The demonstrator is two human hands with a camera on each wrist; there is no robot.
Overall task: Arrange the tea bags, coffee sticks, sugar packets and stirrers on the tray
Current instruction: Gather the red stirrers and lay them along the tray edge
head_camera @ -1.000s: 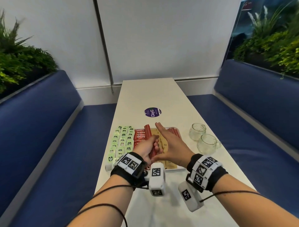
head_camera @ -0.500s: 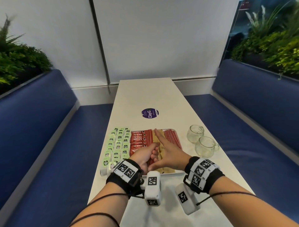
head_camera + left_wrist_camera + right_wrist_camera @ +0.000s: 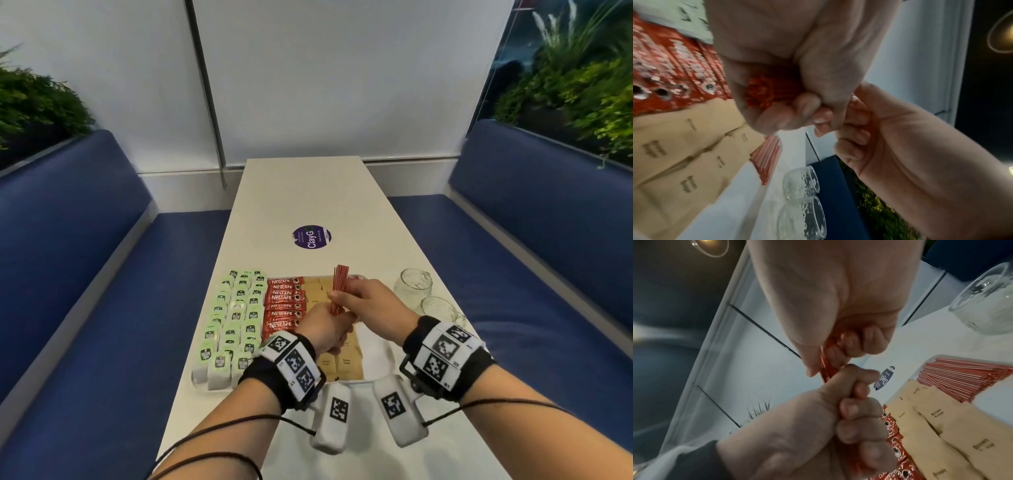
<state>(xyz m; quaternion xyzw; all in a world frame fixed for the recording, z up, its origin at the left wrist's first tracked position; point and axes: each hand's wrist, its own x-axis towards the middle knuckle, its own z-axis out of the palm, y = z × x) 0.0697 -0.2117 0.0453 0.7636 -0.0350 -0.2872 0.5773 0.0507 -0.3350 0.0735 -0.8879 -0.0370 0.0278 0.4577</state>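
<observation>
Blue benches flank the white table (image 3: 301, 192); both hands, left (image 3: 325, 329) and right (image 3: 368, 301), grip a bundle of red stirrers (image 3: 339, 289) above the tray (image 3: 376, 346). Stirrer step, seemingly; next, lay them beside those already down.

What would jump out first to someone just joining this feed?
Both hands, left hand and right hand, grip one bundle of red stirrers raised above the middle of the tray. Below lie rows of green tea bags at the left, red coffee sticks and brown sugar packets; two glass cups stand to the right.
</observation>
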